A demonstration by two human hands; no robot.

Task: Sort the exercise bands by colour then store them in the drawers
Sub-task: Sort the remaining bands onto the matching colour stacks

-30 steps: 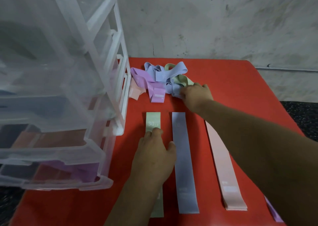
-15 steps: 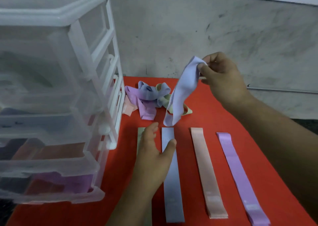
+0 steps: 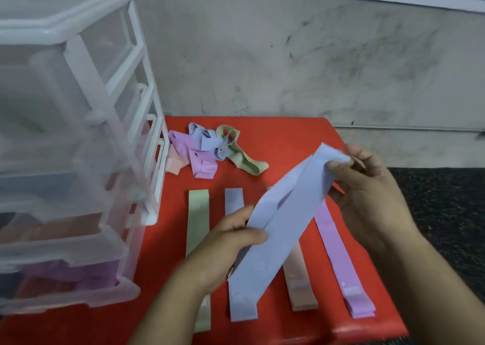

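In the centre of the frame a light blue loop band (image 3: 286,213) stretches diagonally between both hands above the red table (image 3: 288,134). The left hand (image 3: 225,247) grips its lower part, thumb on top and fingers curled beneath. The right hand (image 3: 367,195) pinches its upper end at centre right.

Below it four bands lie flat in a row: a green band (image 3: 196,226), a flat blue band (image 3: 242,305), a pink band (image 3: 299,284) and a purple band (image 3: 338,260). Each has a small stitched label near its lower end. The held band and the green one carry faint print, too blurred to read.

A tangled pile (image 3: 207,148) of purple, blue, green and pink bands sits at upper centre, beside the clear drawer unit (image 3: 78,134) on the left. Purple shows through its bottom drawer and pinkish shapes through the drawer above.
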